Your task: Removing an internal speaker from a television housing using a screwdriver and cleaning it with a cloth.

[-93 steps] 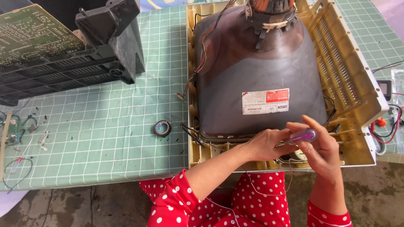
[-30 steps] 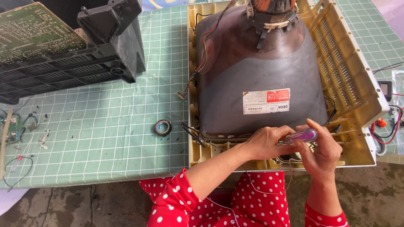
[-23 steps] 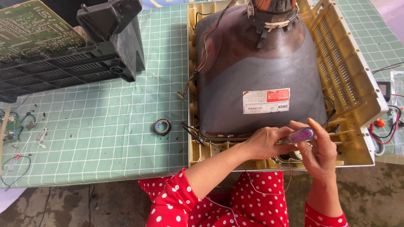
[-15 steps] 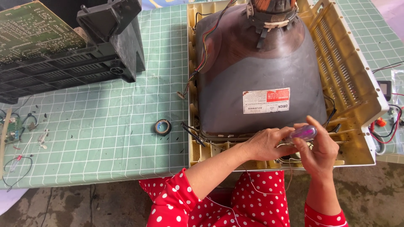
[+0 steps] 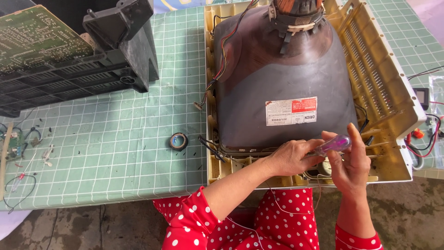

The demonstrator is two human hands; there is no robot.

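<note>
We see a screwdriver (image 5: pixel 334 144) with a clear purple handle at the lower right of the frame, lying almost level, its handle end pointing to the right and its shaft running left behind the fingers. Our right hand (image 5: pixel 350 163) wraps the handle, thumb and fingers closed around it. Our left hand (image 5: pixel 290 157) is curled just beside it, fingertips pinched near the shaft; we cannot tell whether it grips the shaft or something under it.

Both hands sit at the lower edge of a picture tube (image 5: pixel 282 88), a big dark grey-brown glass funnel with a red and white label on its side and a wound copper yoke (image 5: pixel 296 11) at its neck in the upper part of the frame. The tube rests face down in a yellowed cream plastic casing (image 5: pixel 384 88) with slotted vents on the right side. Thin wires (image 5: pixel 222 55) run down the tube's left side.

All of this lies on a worktop covered with a green gridded mat (image 5: pixel 115 139). Near the middle of the frame lies a small roll of black tape (image 5: pixel 178 141). At the upper left stand a black plastic housing (image 5: pixel 115 41) and a green circuit board (image 5: pixel 37 41). Red sleeves with white dots (image 5: pixel 194 222) fill the bottom.
</note>
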